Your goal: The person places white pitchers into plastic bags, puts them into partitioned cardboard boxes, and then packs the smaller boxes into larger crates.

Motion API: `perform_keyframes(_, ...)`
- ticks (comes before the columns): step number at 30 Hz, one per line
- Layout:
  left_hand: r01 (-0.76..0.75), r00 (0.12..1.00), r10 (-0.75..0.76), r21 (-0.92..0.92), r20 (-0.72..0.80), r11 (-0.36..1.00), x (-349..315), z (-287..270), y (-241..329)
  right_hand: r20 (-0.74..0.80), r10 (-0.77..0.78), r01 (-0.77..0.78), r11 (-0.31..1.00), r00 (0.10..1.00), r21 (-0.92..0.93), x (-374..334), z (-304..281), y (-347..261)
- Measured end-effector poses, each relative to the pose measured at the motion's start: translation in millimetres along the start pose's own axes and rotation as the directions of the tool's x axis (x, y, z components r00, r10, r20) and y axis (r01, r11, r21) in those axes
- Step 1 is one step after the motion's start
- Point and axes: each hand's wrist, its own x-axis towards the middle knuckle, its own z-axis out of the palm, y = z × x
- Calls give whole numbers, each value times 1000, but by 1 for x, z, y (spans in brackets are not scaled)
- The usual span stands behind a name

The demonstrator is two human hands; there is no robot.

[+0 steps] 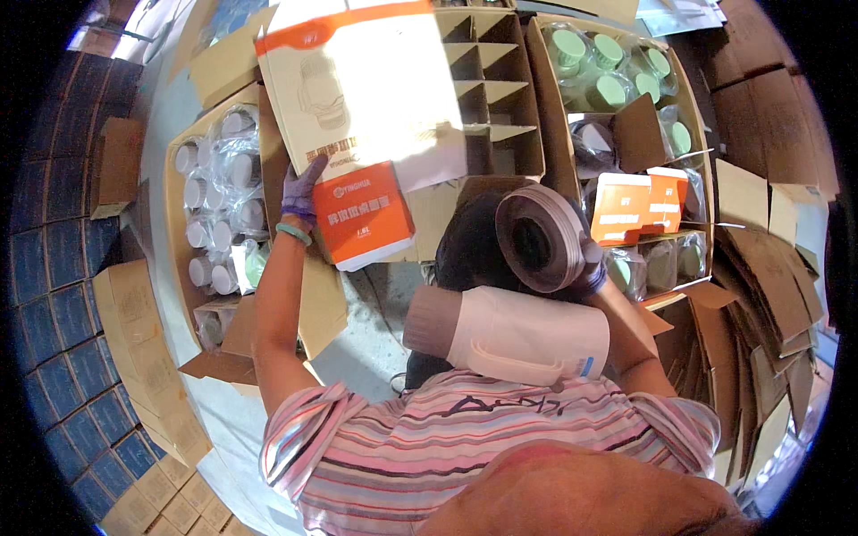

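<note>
My left hand (302, 195), in a purple glove, grips the lower left edge of a printed carton (308, 112). The carton is white and orange with a picture of a jug, and strong light bleaches its upper part. An orange panel (362, 214) shows at its near end, beside my wrist. My gloved right hand (586, 268) is closed around the right side of a stack of round mauve-brown rings (520, 237) with a dark hollow centre. Its fingers are partly hidden behind the stack. Across my lap lies a pale pink jug (527, 330) with a mauve lid and a handle.
Boxes of bagged white-lidded jugs (241, 170) and green-lidded jugs (610, 92) flank me. A divided cardboard box (500, 103) stands ahead. Orange-and-white cartons (621, 210) lie on the right box. Flattened cardboard (769, 286) leans at right; dark blue boxes (54, 313) are stacked at left.
</note>
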Motion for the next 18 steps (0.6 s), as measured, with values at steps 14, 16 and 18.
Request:
perform_keyframes(14, -354, 859, 456, 914, 232, 201, 101, 123, -92, -44, -9, 10, 1000, 999, 8, -28, -16, 3)
perform_keyframes(16, -116, 858, 508, 992, 73, 53, 97, 104, -78, -62, -11, 12, 1000, 998, 8, -30, -19, 1)
perform_keyframes(18, 122, 820, 554, 989, -145, 79, 105, 44, -91, -42, -3, 3, 1000, 999, 2, -27, -16, 2)
